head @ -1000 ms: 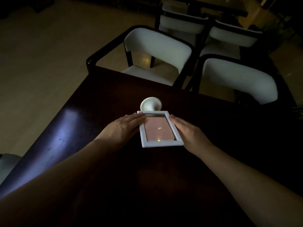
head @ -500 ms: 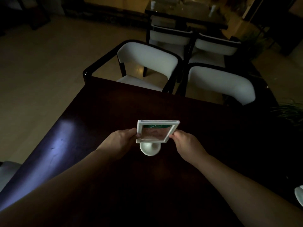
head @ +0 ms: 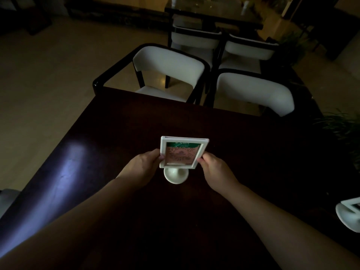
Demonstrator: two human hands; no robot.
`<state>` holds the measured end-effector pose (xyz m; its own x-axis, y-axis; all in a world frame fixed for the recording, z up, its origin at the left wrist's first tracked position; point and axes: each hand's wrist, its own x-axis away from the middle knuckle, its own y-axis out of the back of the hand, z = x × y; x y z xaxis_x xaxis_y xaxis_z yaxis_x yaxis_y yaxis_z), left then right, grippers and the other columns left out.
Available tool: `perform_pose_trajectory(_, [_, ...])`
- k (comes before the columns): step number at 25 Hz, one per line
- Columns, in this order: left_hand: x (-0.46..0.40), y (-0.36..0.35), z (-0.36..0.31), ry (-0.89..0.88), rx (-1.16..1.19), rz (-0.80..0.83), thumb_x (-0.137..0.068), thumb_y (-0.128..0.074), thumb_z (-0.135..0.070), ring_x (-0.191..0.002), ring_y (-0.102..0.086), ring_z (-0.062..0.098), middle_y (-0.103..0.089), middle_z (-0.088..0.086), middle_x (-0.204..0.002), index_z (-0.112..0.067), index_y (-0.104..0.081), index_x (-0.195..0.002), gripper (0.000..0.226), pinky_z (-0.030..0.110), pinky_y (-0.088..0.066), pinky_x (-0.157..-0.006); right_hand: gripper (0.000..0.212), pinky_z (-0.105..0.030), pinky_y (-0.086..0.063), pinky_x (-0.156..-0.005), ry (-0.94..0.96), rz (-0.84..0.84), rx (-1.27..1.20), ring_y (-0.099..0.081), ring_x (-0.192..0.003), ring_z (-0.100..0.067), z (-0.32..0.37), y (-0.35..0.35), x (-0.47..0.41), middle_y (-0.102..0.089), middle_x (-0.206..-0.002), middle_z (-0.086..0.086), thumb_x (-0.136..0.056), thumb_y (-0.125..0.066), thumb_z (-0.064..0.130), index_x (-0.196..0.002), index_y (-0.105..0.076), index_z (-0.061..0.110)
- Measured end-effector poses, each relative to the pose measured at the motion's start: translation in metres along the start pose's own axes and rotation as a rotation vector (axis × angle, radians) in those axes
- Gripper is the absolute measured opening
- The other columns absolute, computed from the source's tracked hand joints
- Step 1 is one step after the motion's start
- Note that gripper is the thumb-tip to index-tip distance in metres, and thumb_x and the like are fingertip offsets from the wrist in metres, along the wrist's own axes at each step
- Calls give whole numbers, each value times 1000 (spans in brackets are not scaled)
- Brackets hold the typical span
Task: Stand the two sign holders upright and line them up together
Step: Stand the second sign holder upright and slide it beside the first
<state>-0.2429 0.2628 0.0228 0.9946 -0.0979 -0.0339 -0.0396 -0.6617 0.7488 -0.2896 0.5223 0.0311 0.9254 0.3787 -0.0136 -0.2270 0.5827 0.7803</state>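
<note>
1. Both grips pinch: left hand point(head: 143, 168) and right hand point(head: 216, 170) clamp the sign holder point(head: 182, 152) by its side edges, steadying it upright.
2. Its round base point(head: 176, 176) sits mid-counter point(head: 136, 121).
3. Second sign holder point(head: 350, 215) waits well apart, at the right edge.

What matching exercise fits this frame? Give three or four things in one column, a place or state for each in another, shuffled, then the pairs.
Things:
1. sign holder
2. second sign holder
3. left hand
4. right hand

Places or states:
A. cut off by the right edge of the picture
B. pinching the frame's left side
C. upright between both hands, round base on the table
D. pinching the frame's right side

Pairs: 1-C, 2-A, 3-B, 4-D
</note>
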Motion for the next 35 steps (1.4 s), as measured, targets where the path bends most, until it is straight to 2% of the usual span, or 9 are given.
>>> perform_pose_trajectory(5, [22, -19, 7, 70, -52, -50, -91, -44, -61, -95, -54, 0, -60, -17, -108, -37, -50, -119, 37, 27, -47, -73, 43, -34, -50, -92, -103, -3, -9, -58, -117, -16, -2, -14, 26, -59, -131, 1, -99, -48, 44, -135, -52, 21])
perform_pose_trajectory(7, [34, -31, 13, 115, -180, -13, -89, -52, -56, -117, -49, 12, -56, -7, -126, -30, -48, -131, 50, 33, -46, -89, 45, -32, -47, -92, -112, 0, 91, -55, -119, -19, -3, -25, 41, -56, -133, 0, -99, -47, 45, -135, -52, 20])
perform_pose_trajectory(10, [49, -46, 14, 110, -362, 115, -90, -47, -61, -148, -13, 26, -33, 2, -156, -25, -32, -149, 71, 48, -22, -116, 50, -34, -35, -108, -85, 90, 152, -36, -139, -20, 5, -44, 59, -44, -149, -3, -100, -42, 45, -142, -45, 19])
perform_pose_trajectory(13, [54, -58, 11, 26, -479, 174, -89, -34, -68, -148, 12, 23, -9, 1, -164, -28, -11, -156, 81, 55, -7, -117, 57, -38, -17, -119, -53, 179, 225, -4, -151, -16, 16, -64, 64, -16, -164, 0, -102, -32, 46, -153, -23, 23])
perform_pose_trajectory(16, [53, -65, 9, -22, -557, 204, -90, -26, -66, -147, 17, 25, -3, 1, -165, -28, -4, -156, 79, 57, -4, -117, 59, -41, -11, -122, -27, 189, 289, 7, -151, -16, 25, -80, 63, -3, -166, -2, -103, -32, 39, -156, -12, 21])
perform_pose_trajectory(21, [43, -71, 14, -42, -526, 191, -96, -29, -49, -147, 15, 27, -8, 1, -164, -25, -5, -155, 68, 58, -2, -116, 71, -42, -10, -123, -26, 145, 358, 9, -151, -18, 27, -95, 56, 2, -166, -2, -98, -43, 18, -156, -2, 19])
perform_pose_trajectory(24, [40, -73, 21, -42, -506, 203, -96, -27, -42, -147, 15, 26, -6, 0, -165, -25, -4, -155, 65, 57, 0, -116, 73, -40, -6, -123, -71, 167, 384, 9, -150, -16, 23, -101, 56, 3, -166, -1, -97, -43, 14, -156, -1, 18])
perform_pose_trajectory(29, [43, -75, 23, -73, -491, 201, -93, -27, -39, -148, 12, 27, -8, 3, -164, -23, -2, -155, 69, 57, 5, -115, 58, -37, -3, -122, -121, 171, 387, 8, -150, -13, 20, -111, 62, 6, -165, 2, -104, -28, 28, -156, -3, 18])
perform_pose_trajectory(35, [49, -89, 3, -115, -459, 203, -93, -28, -40, -148, 10, 28, -10, 5, -164, -22, -4, -156, 69, 54, 7, -115, 57, -37, -2, -122, -151, 168, 402, 10, -150, -13, 1, -98, 80, 5, -165, 5, -105, -21, 38, -156, -3, 22])
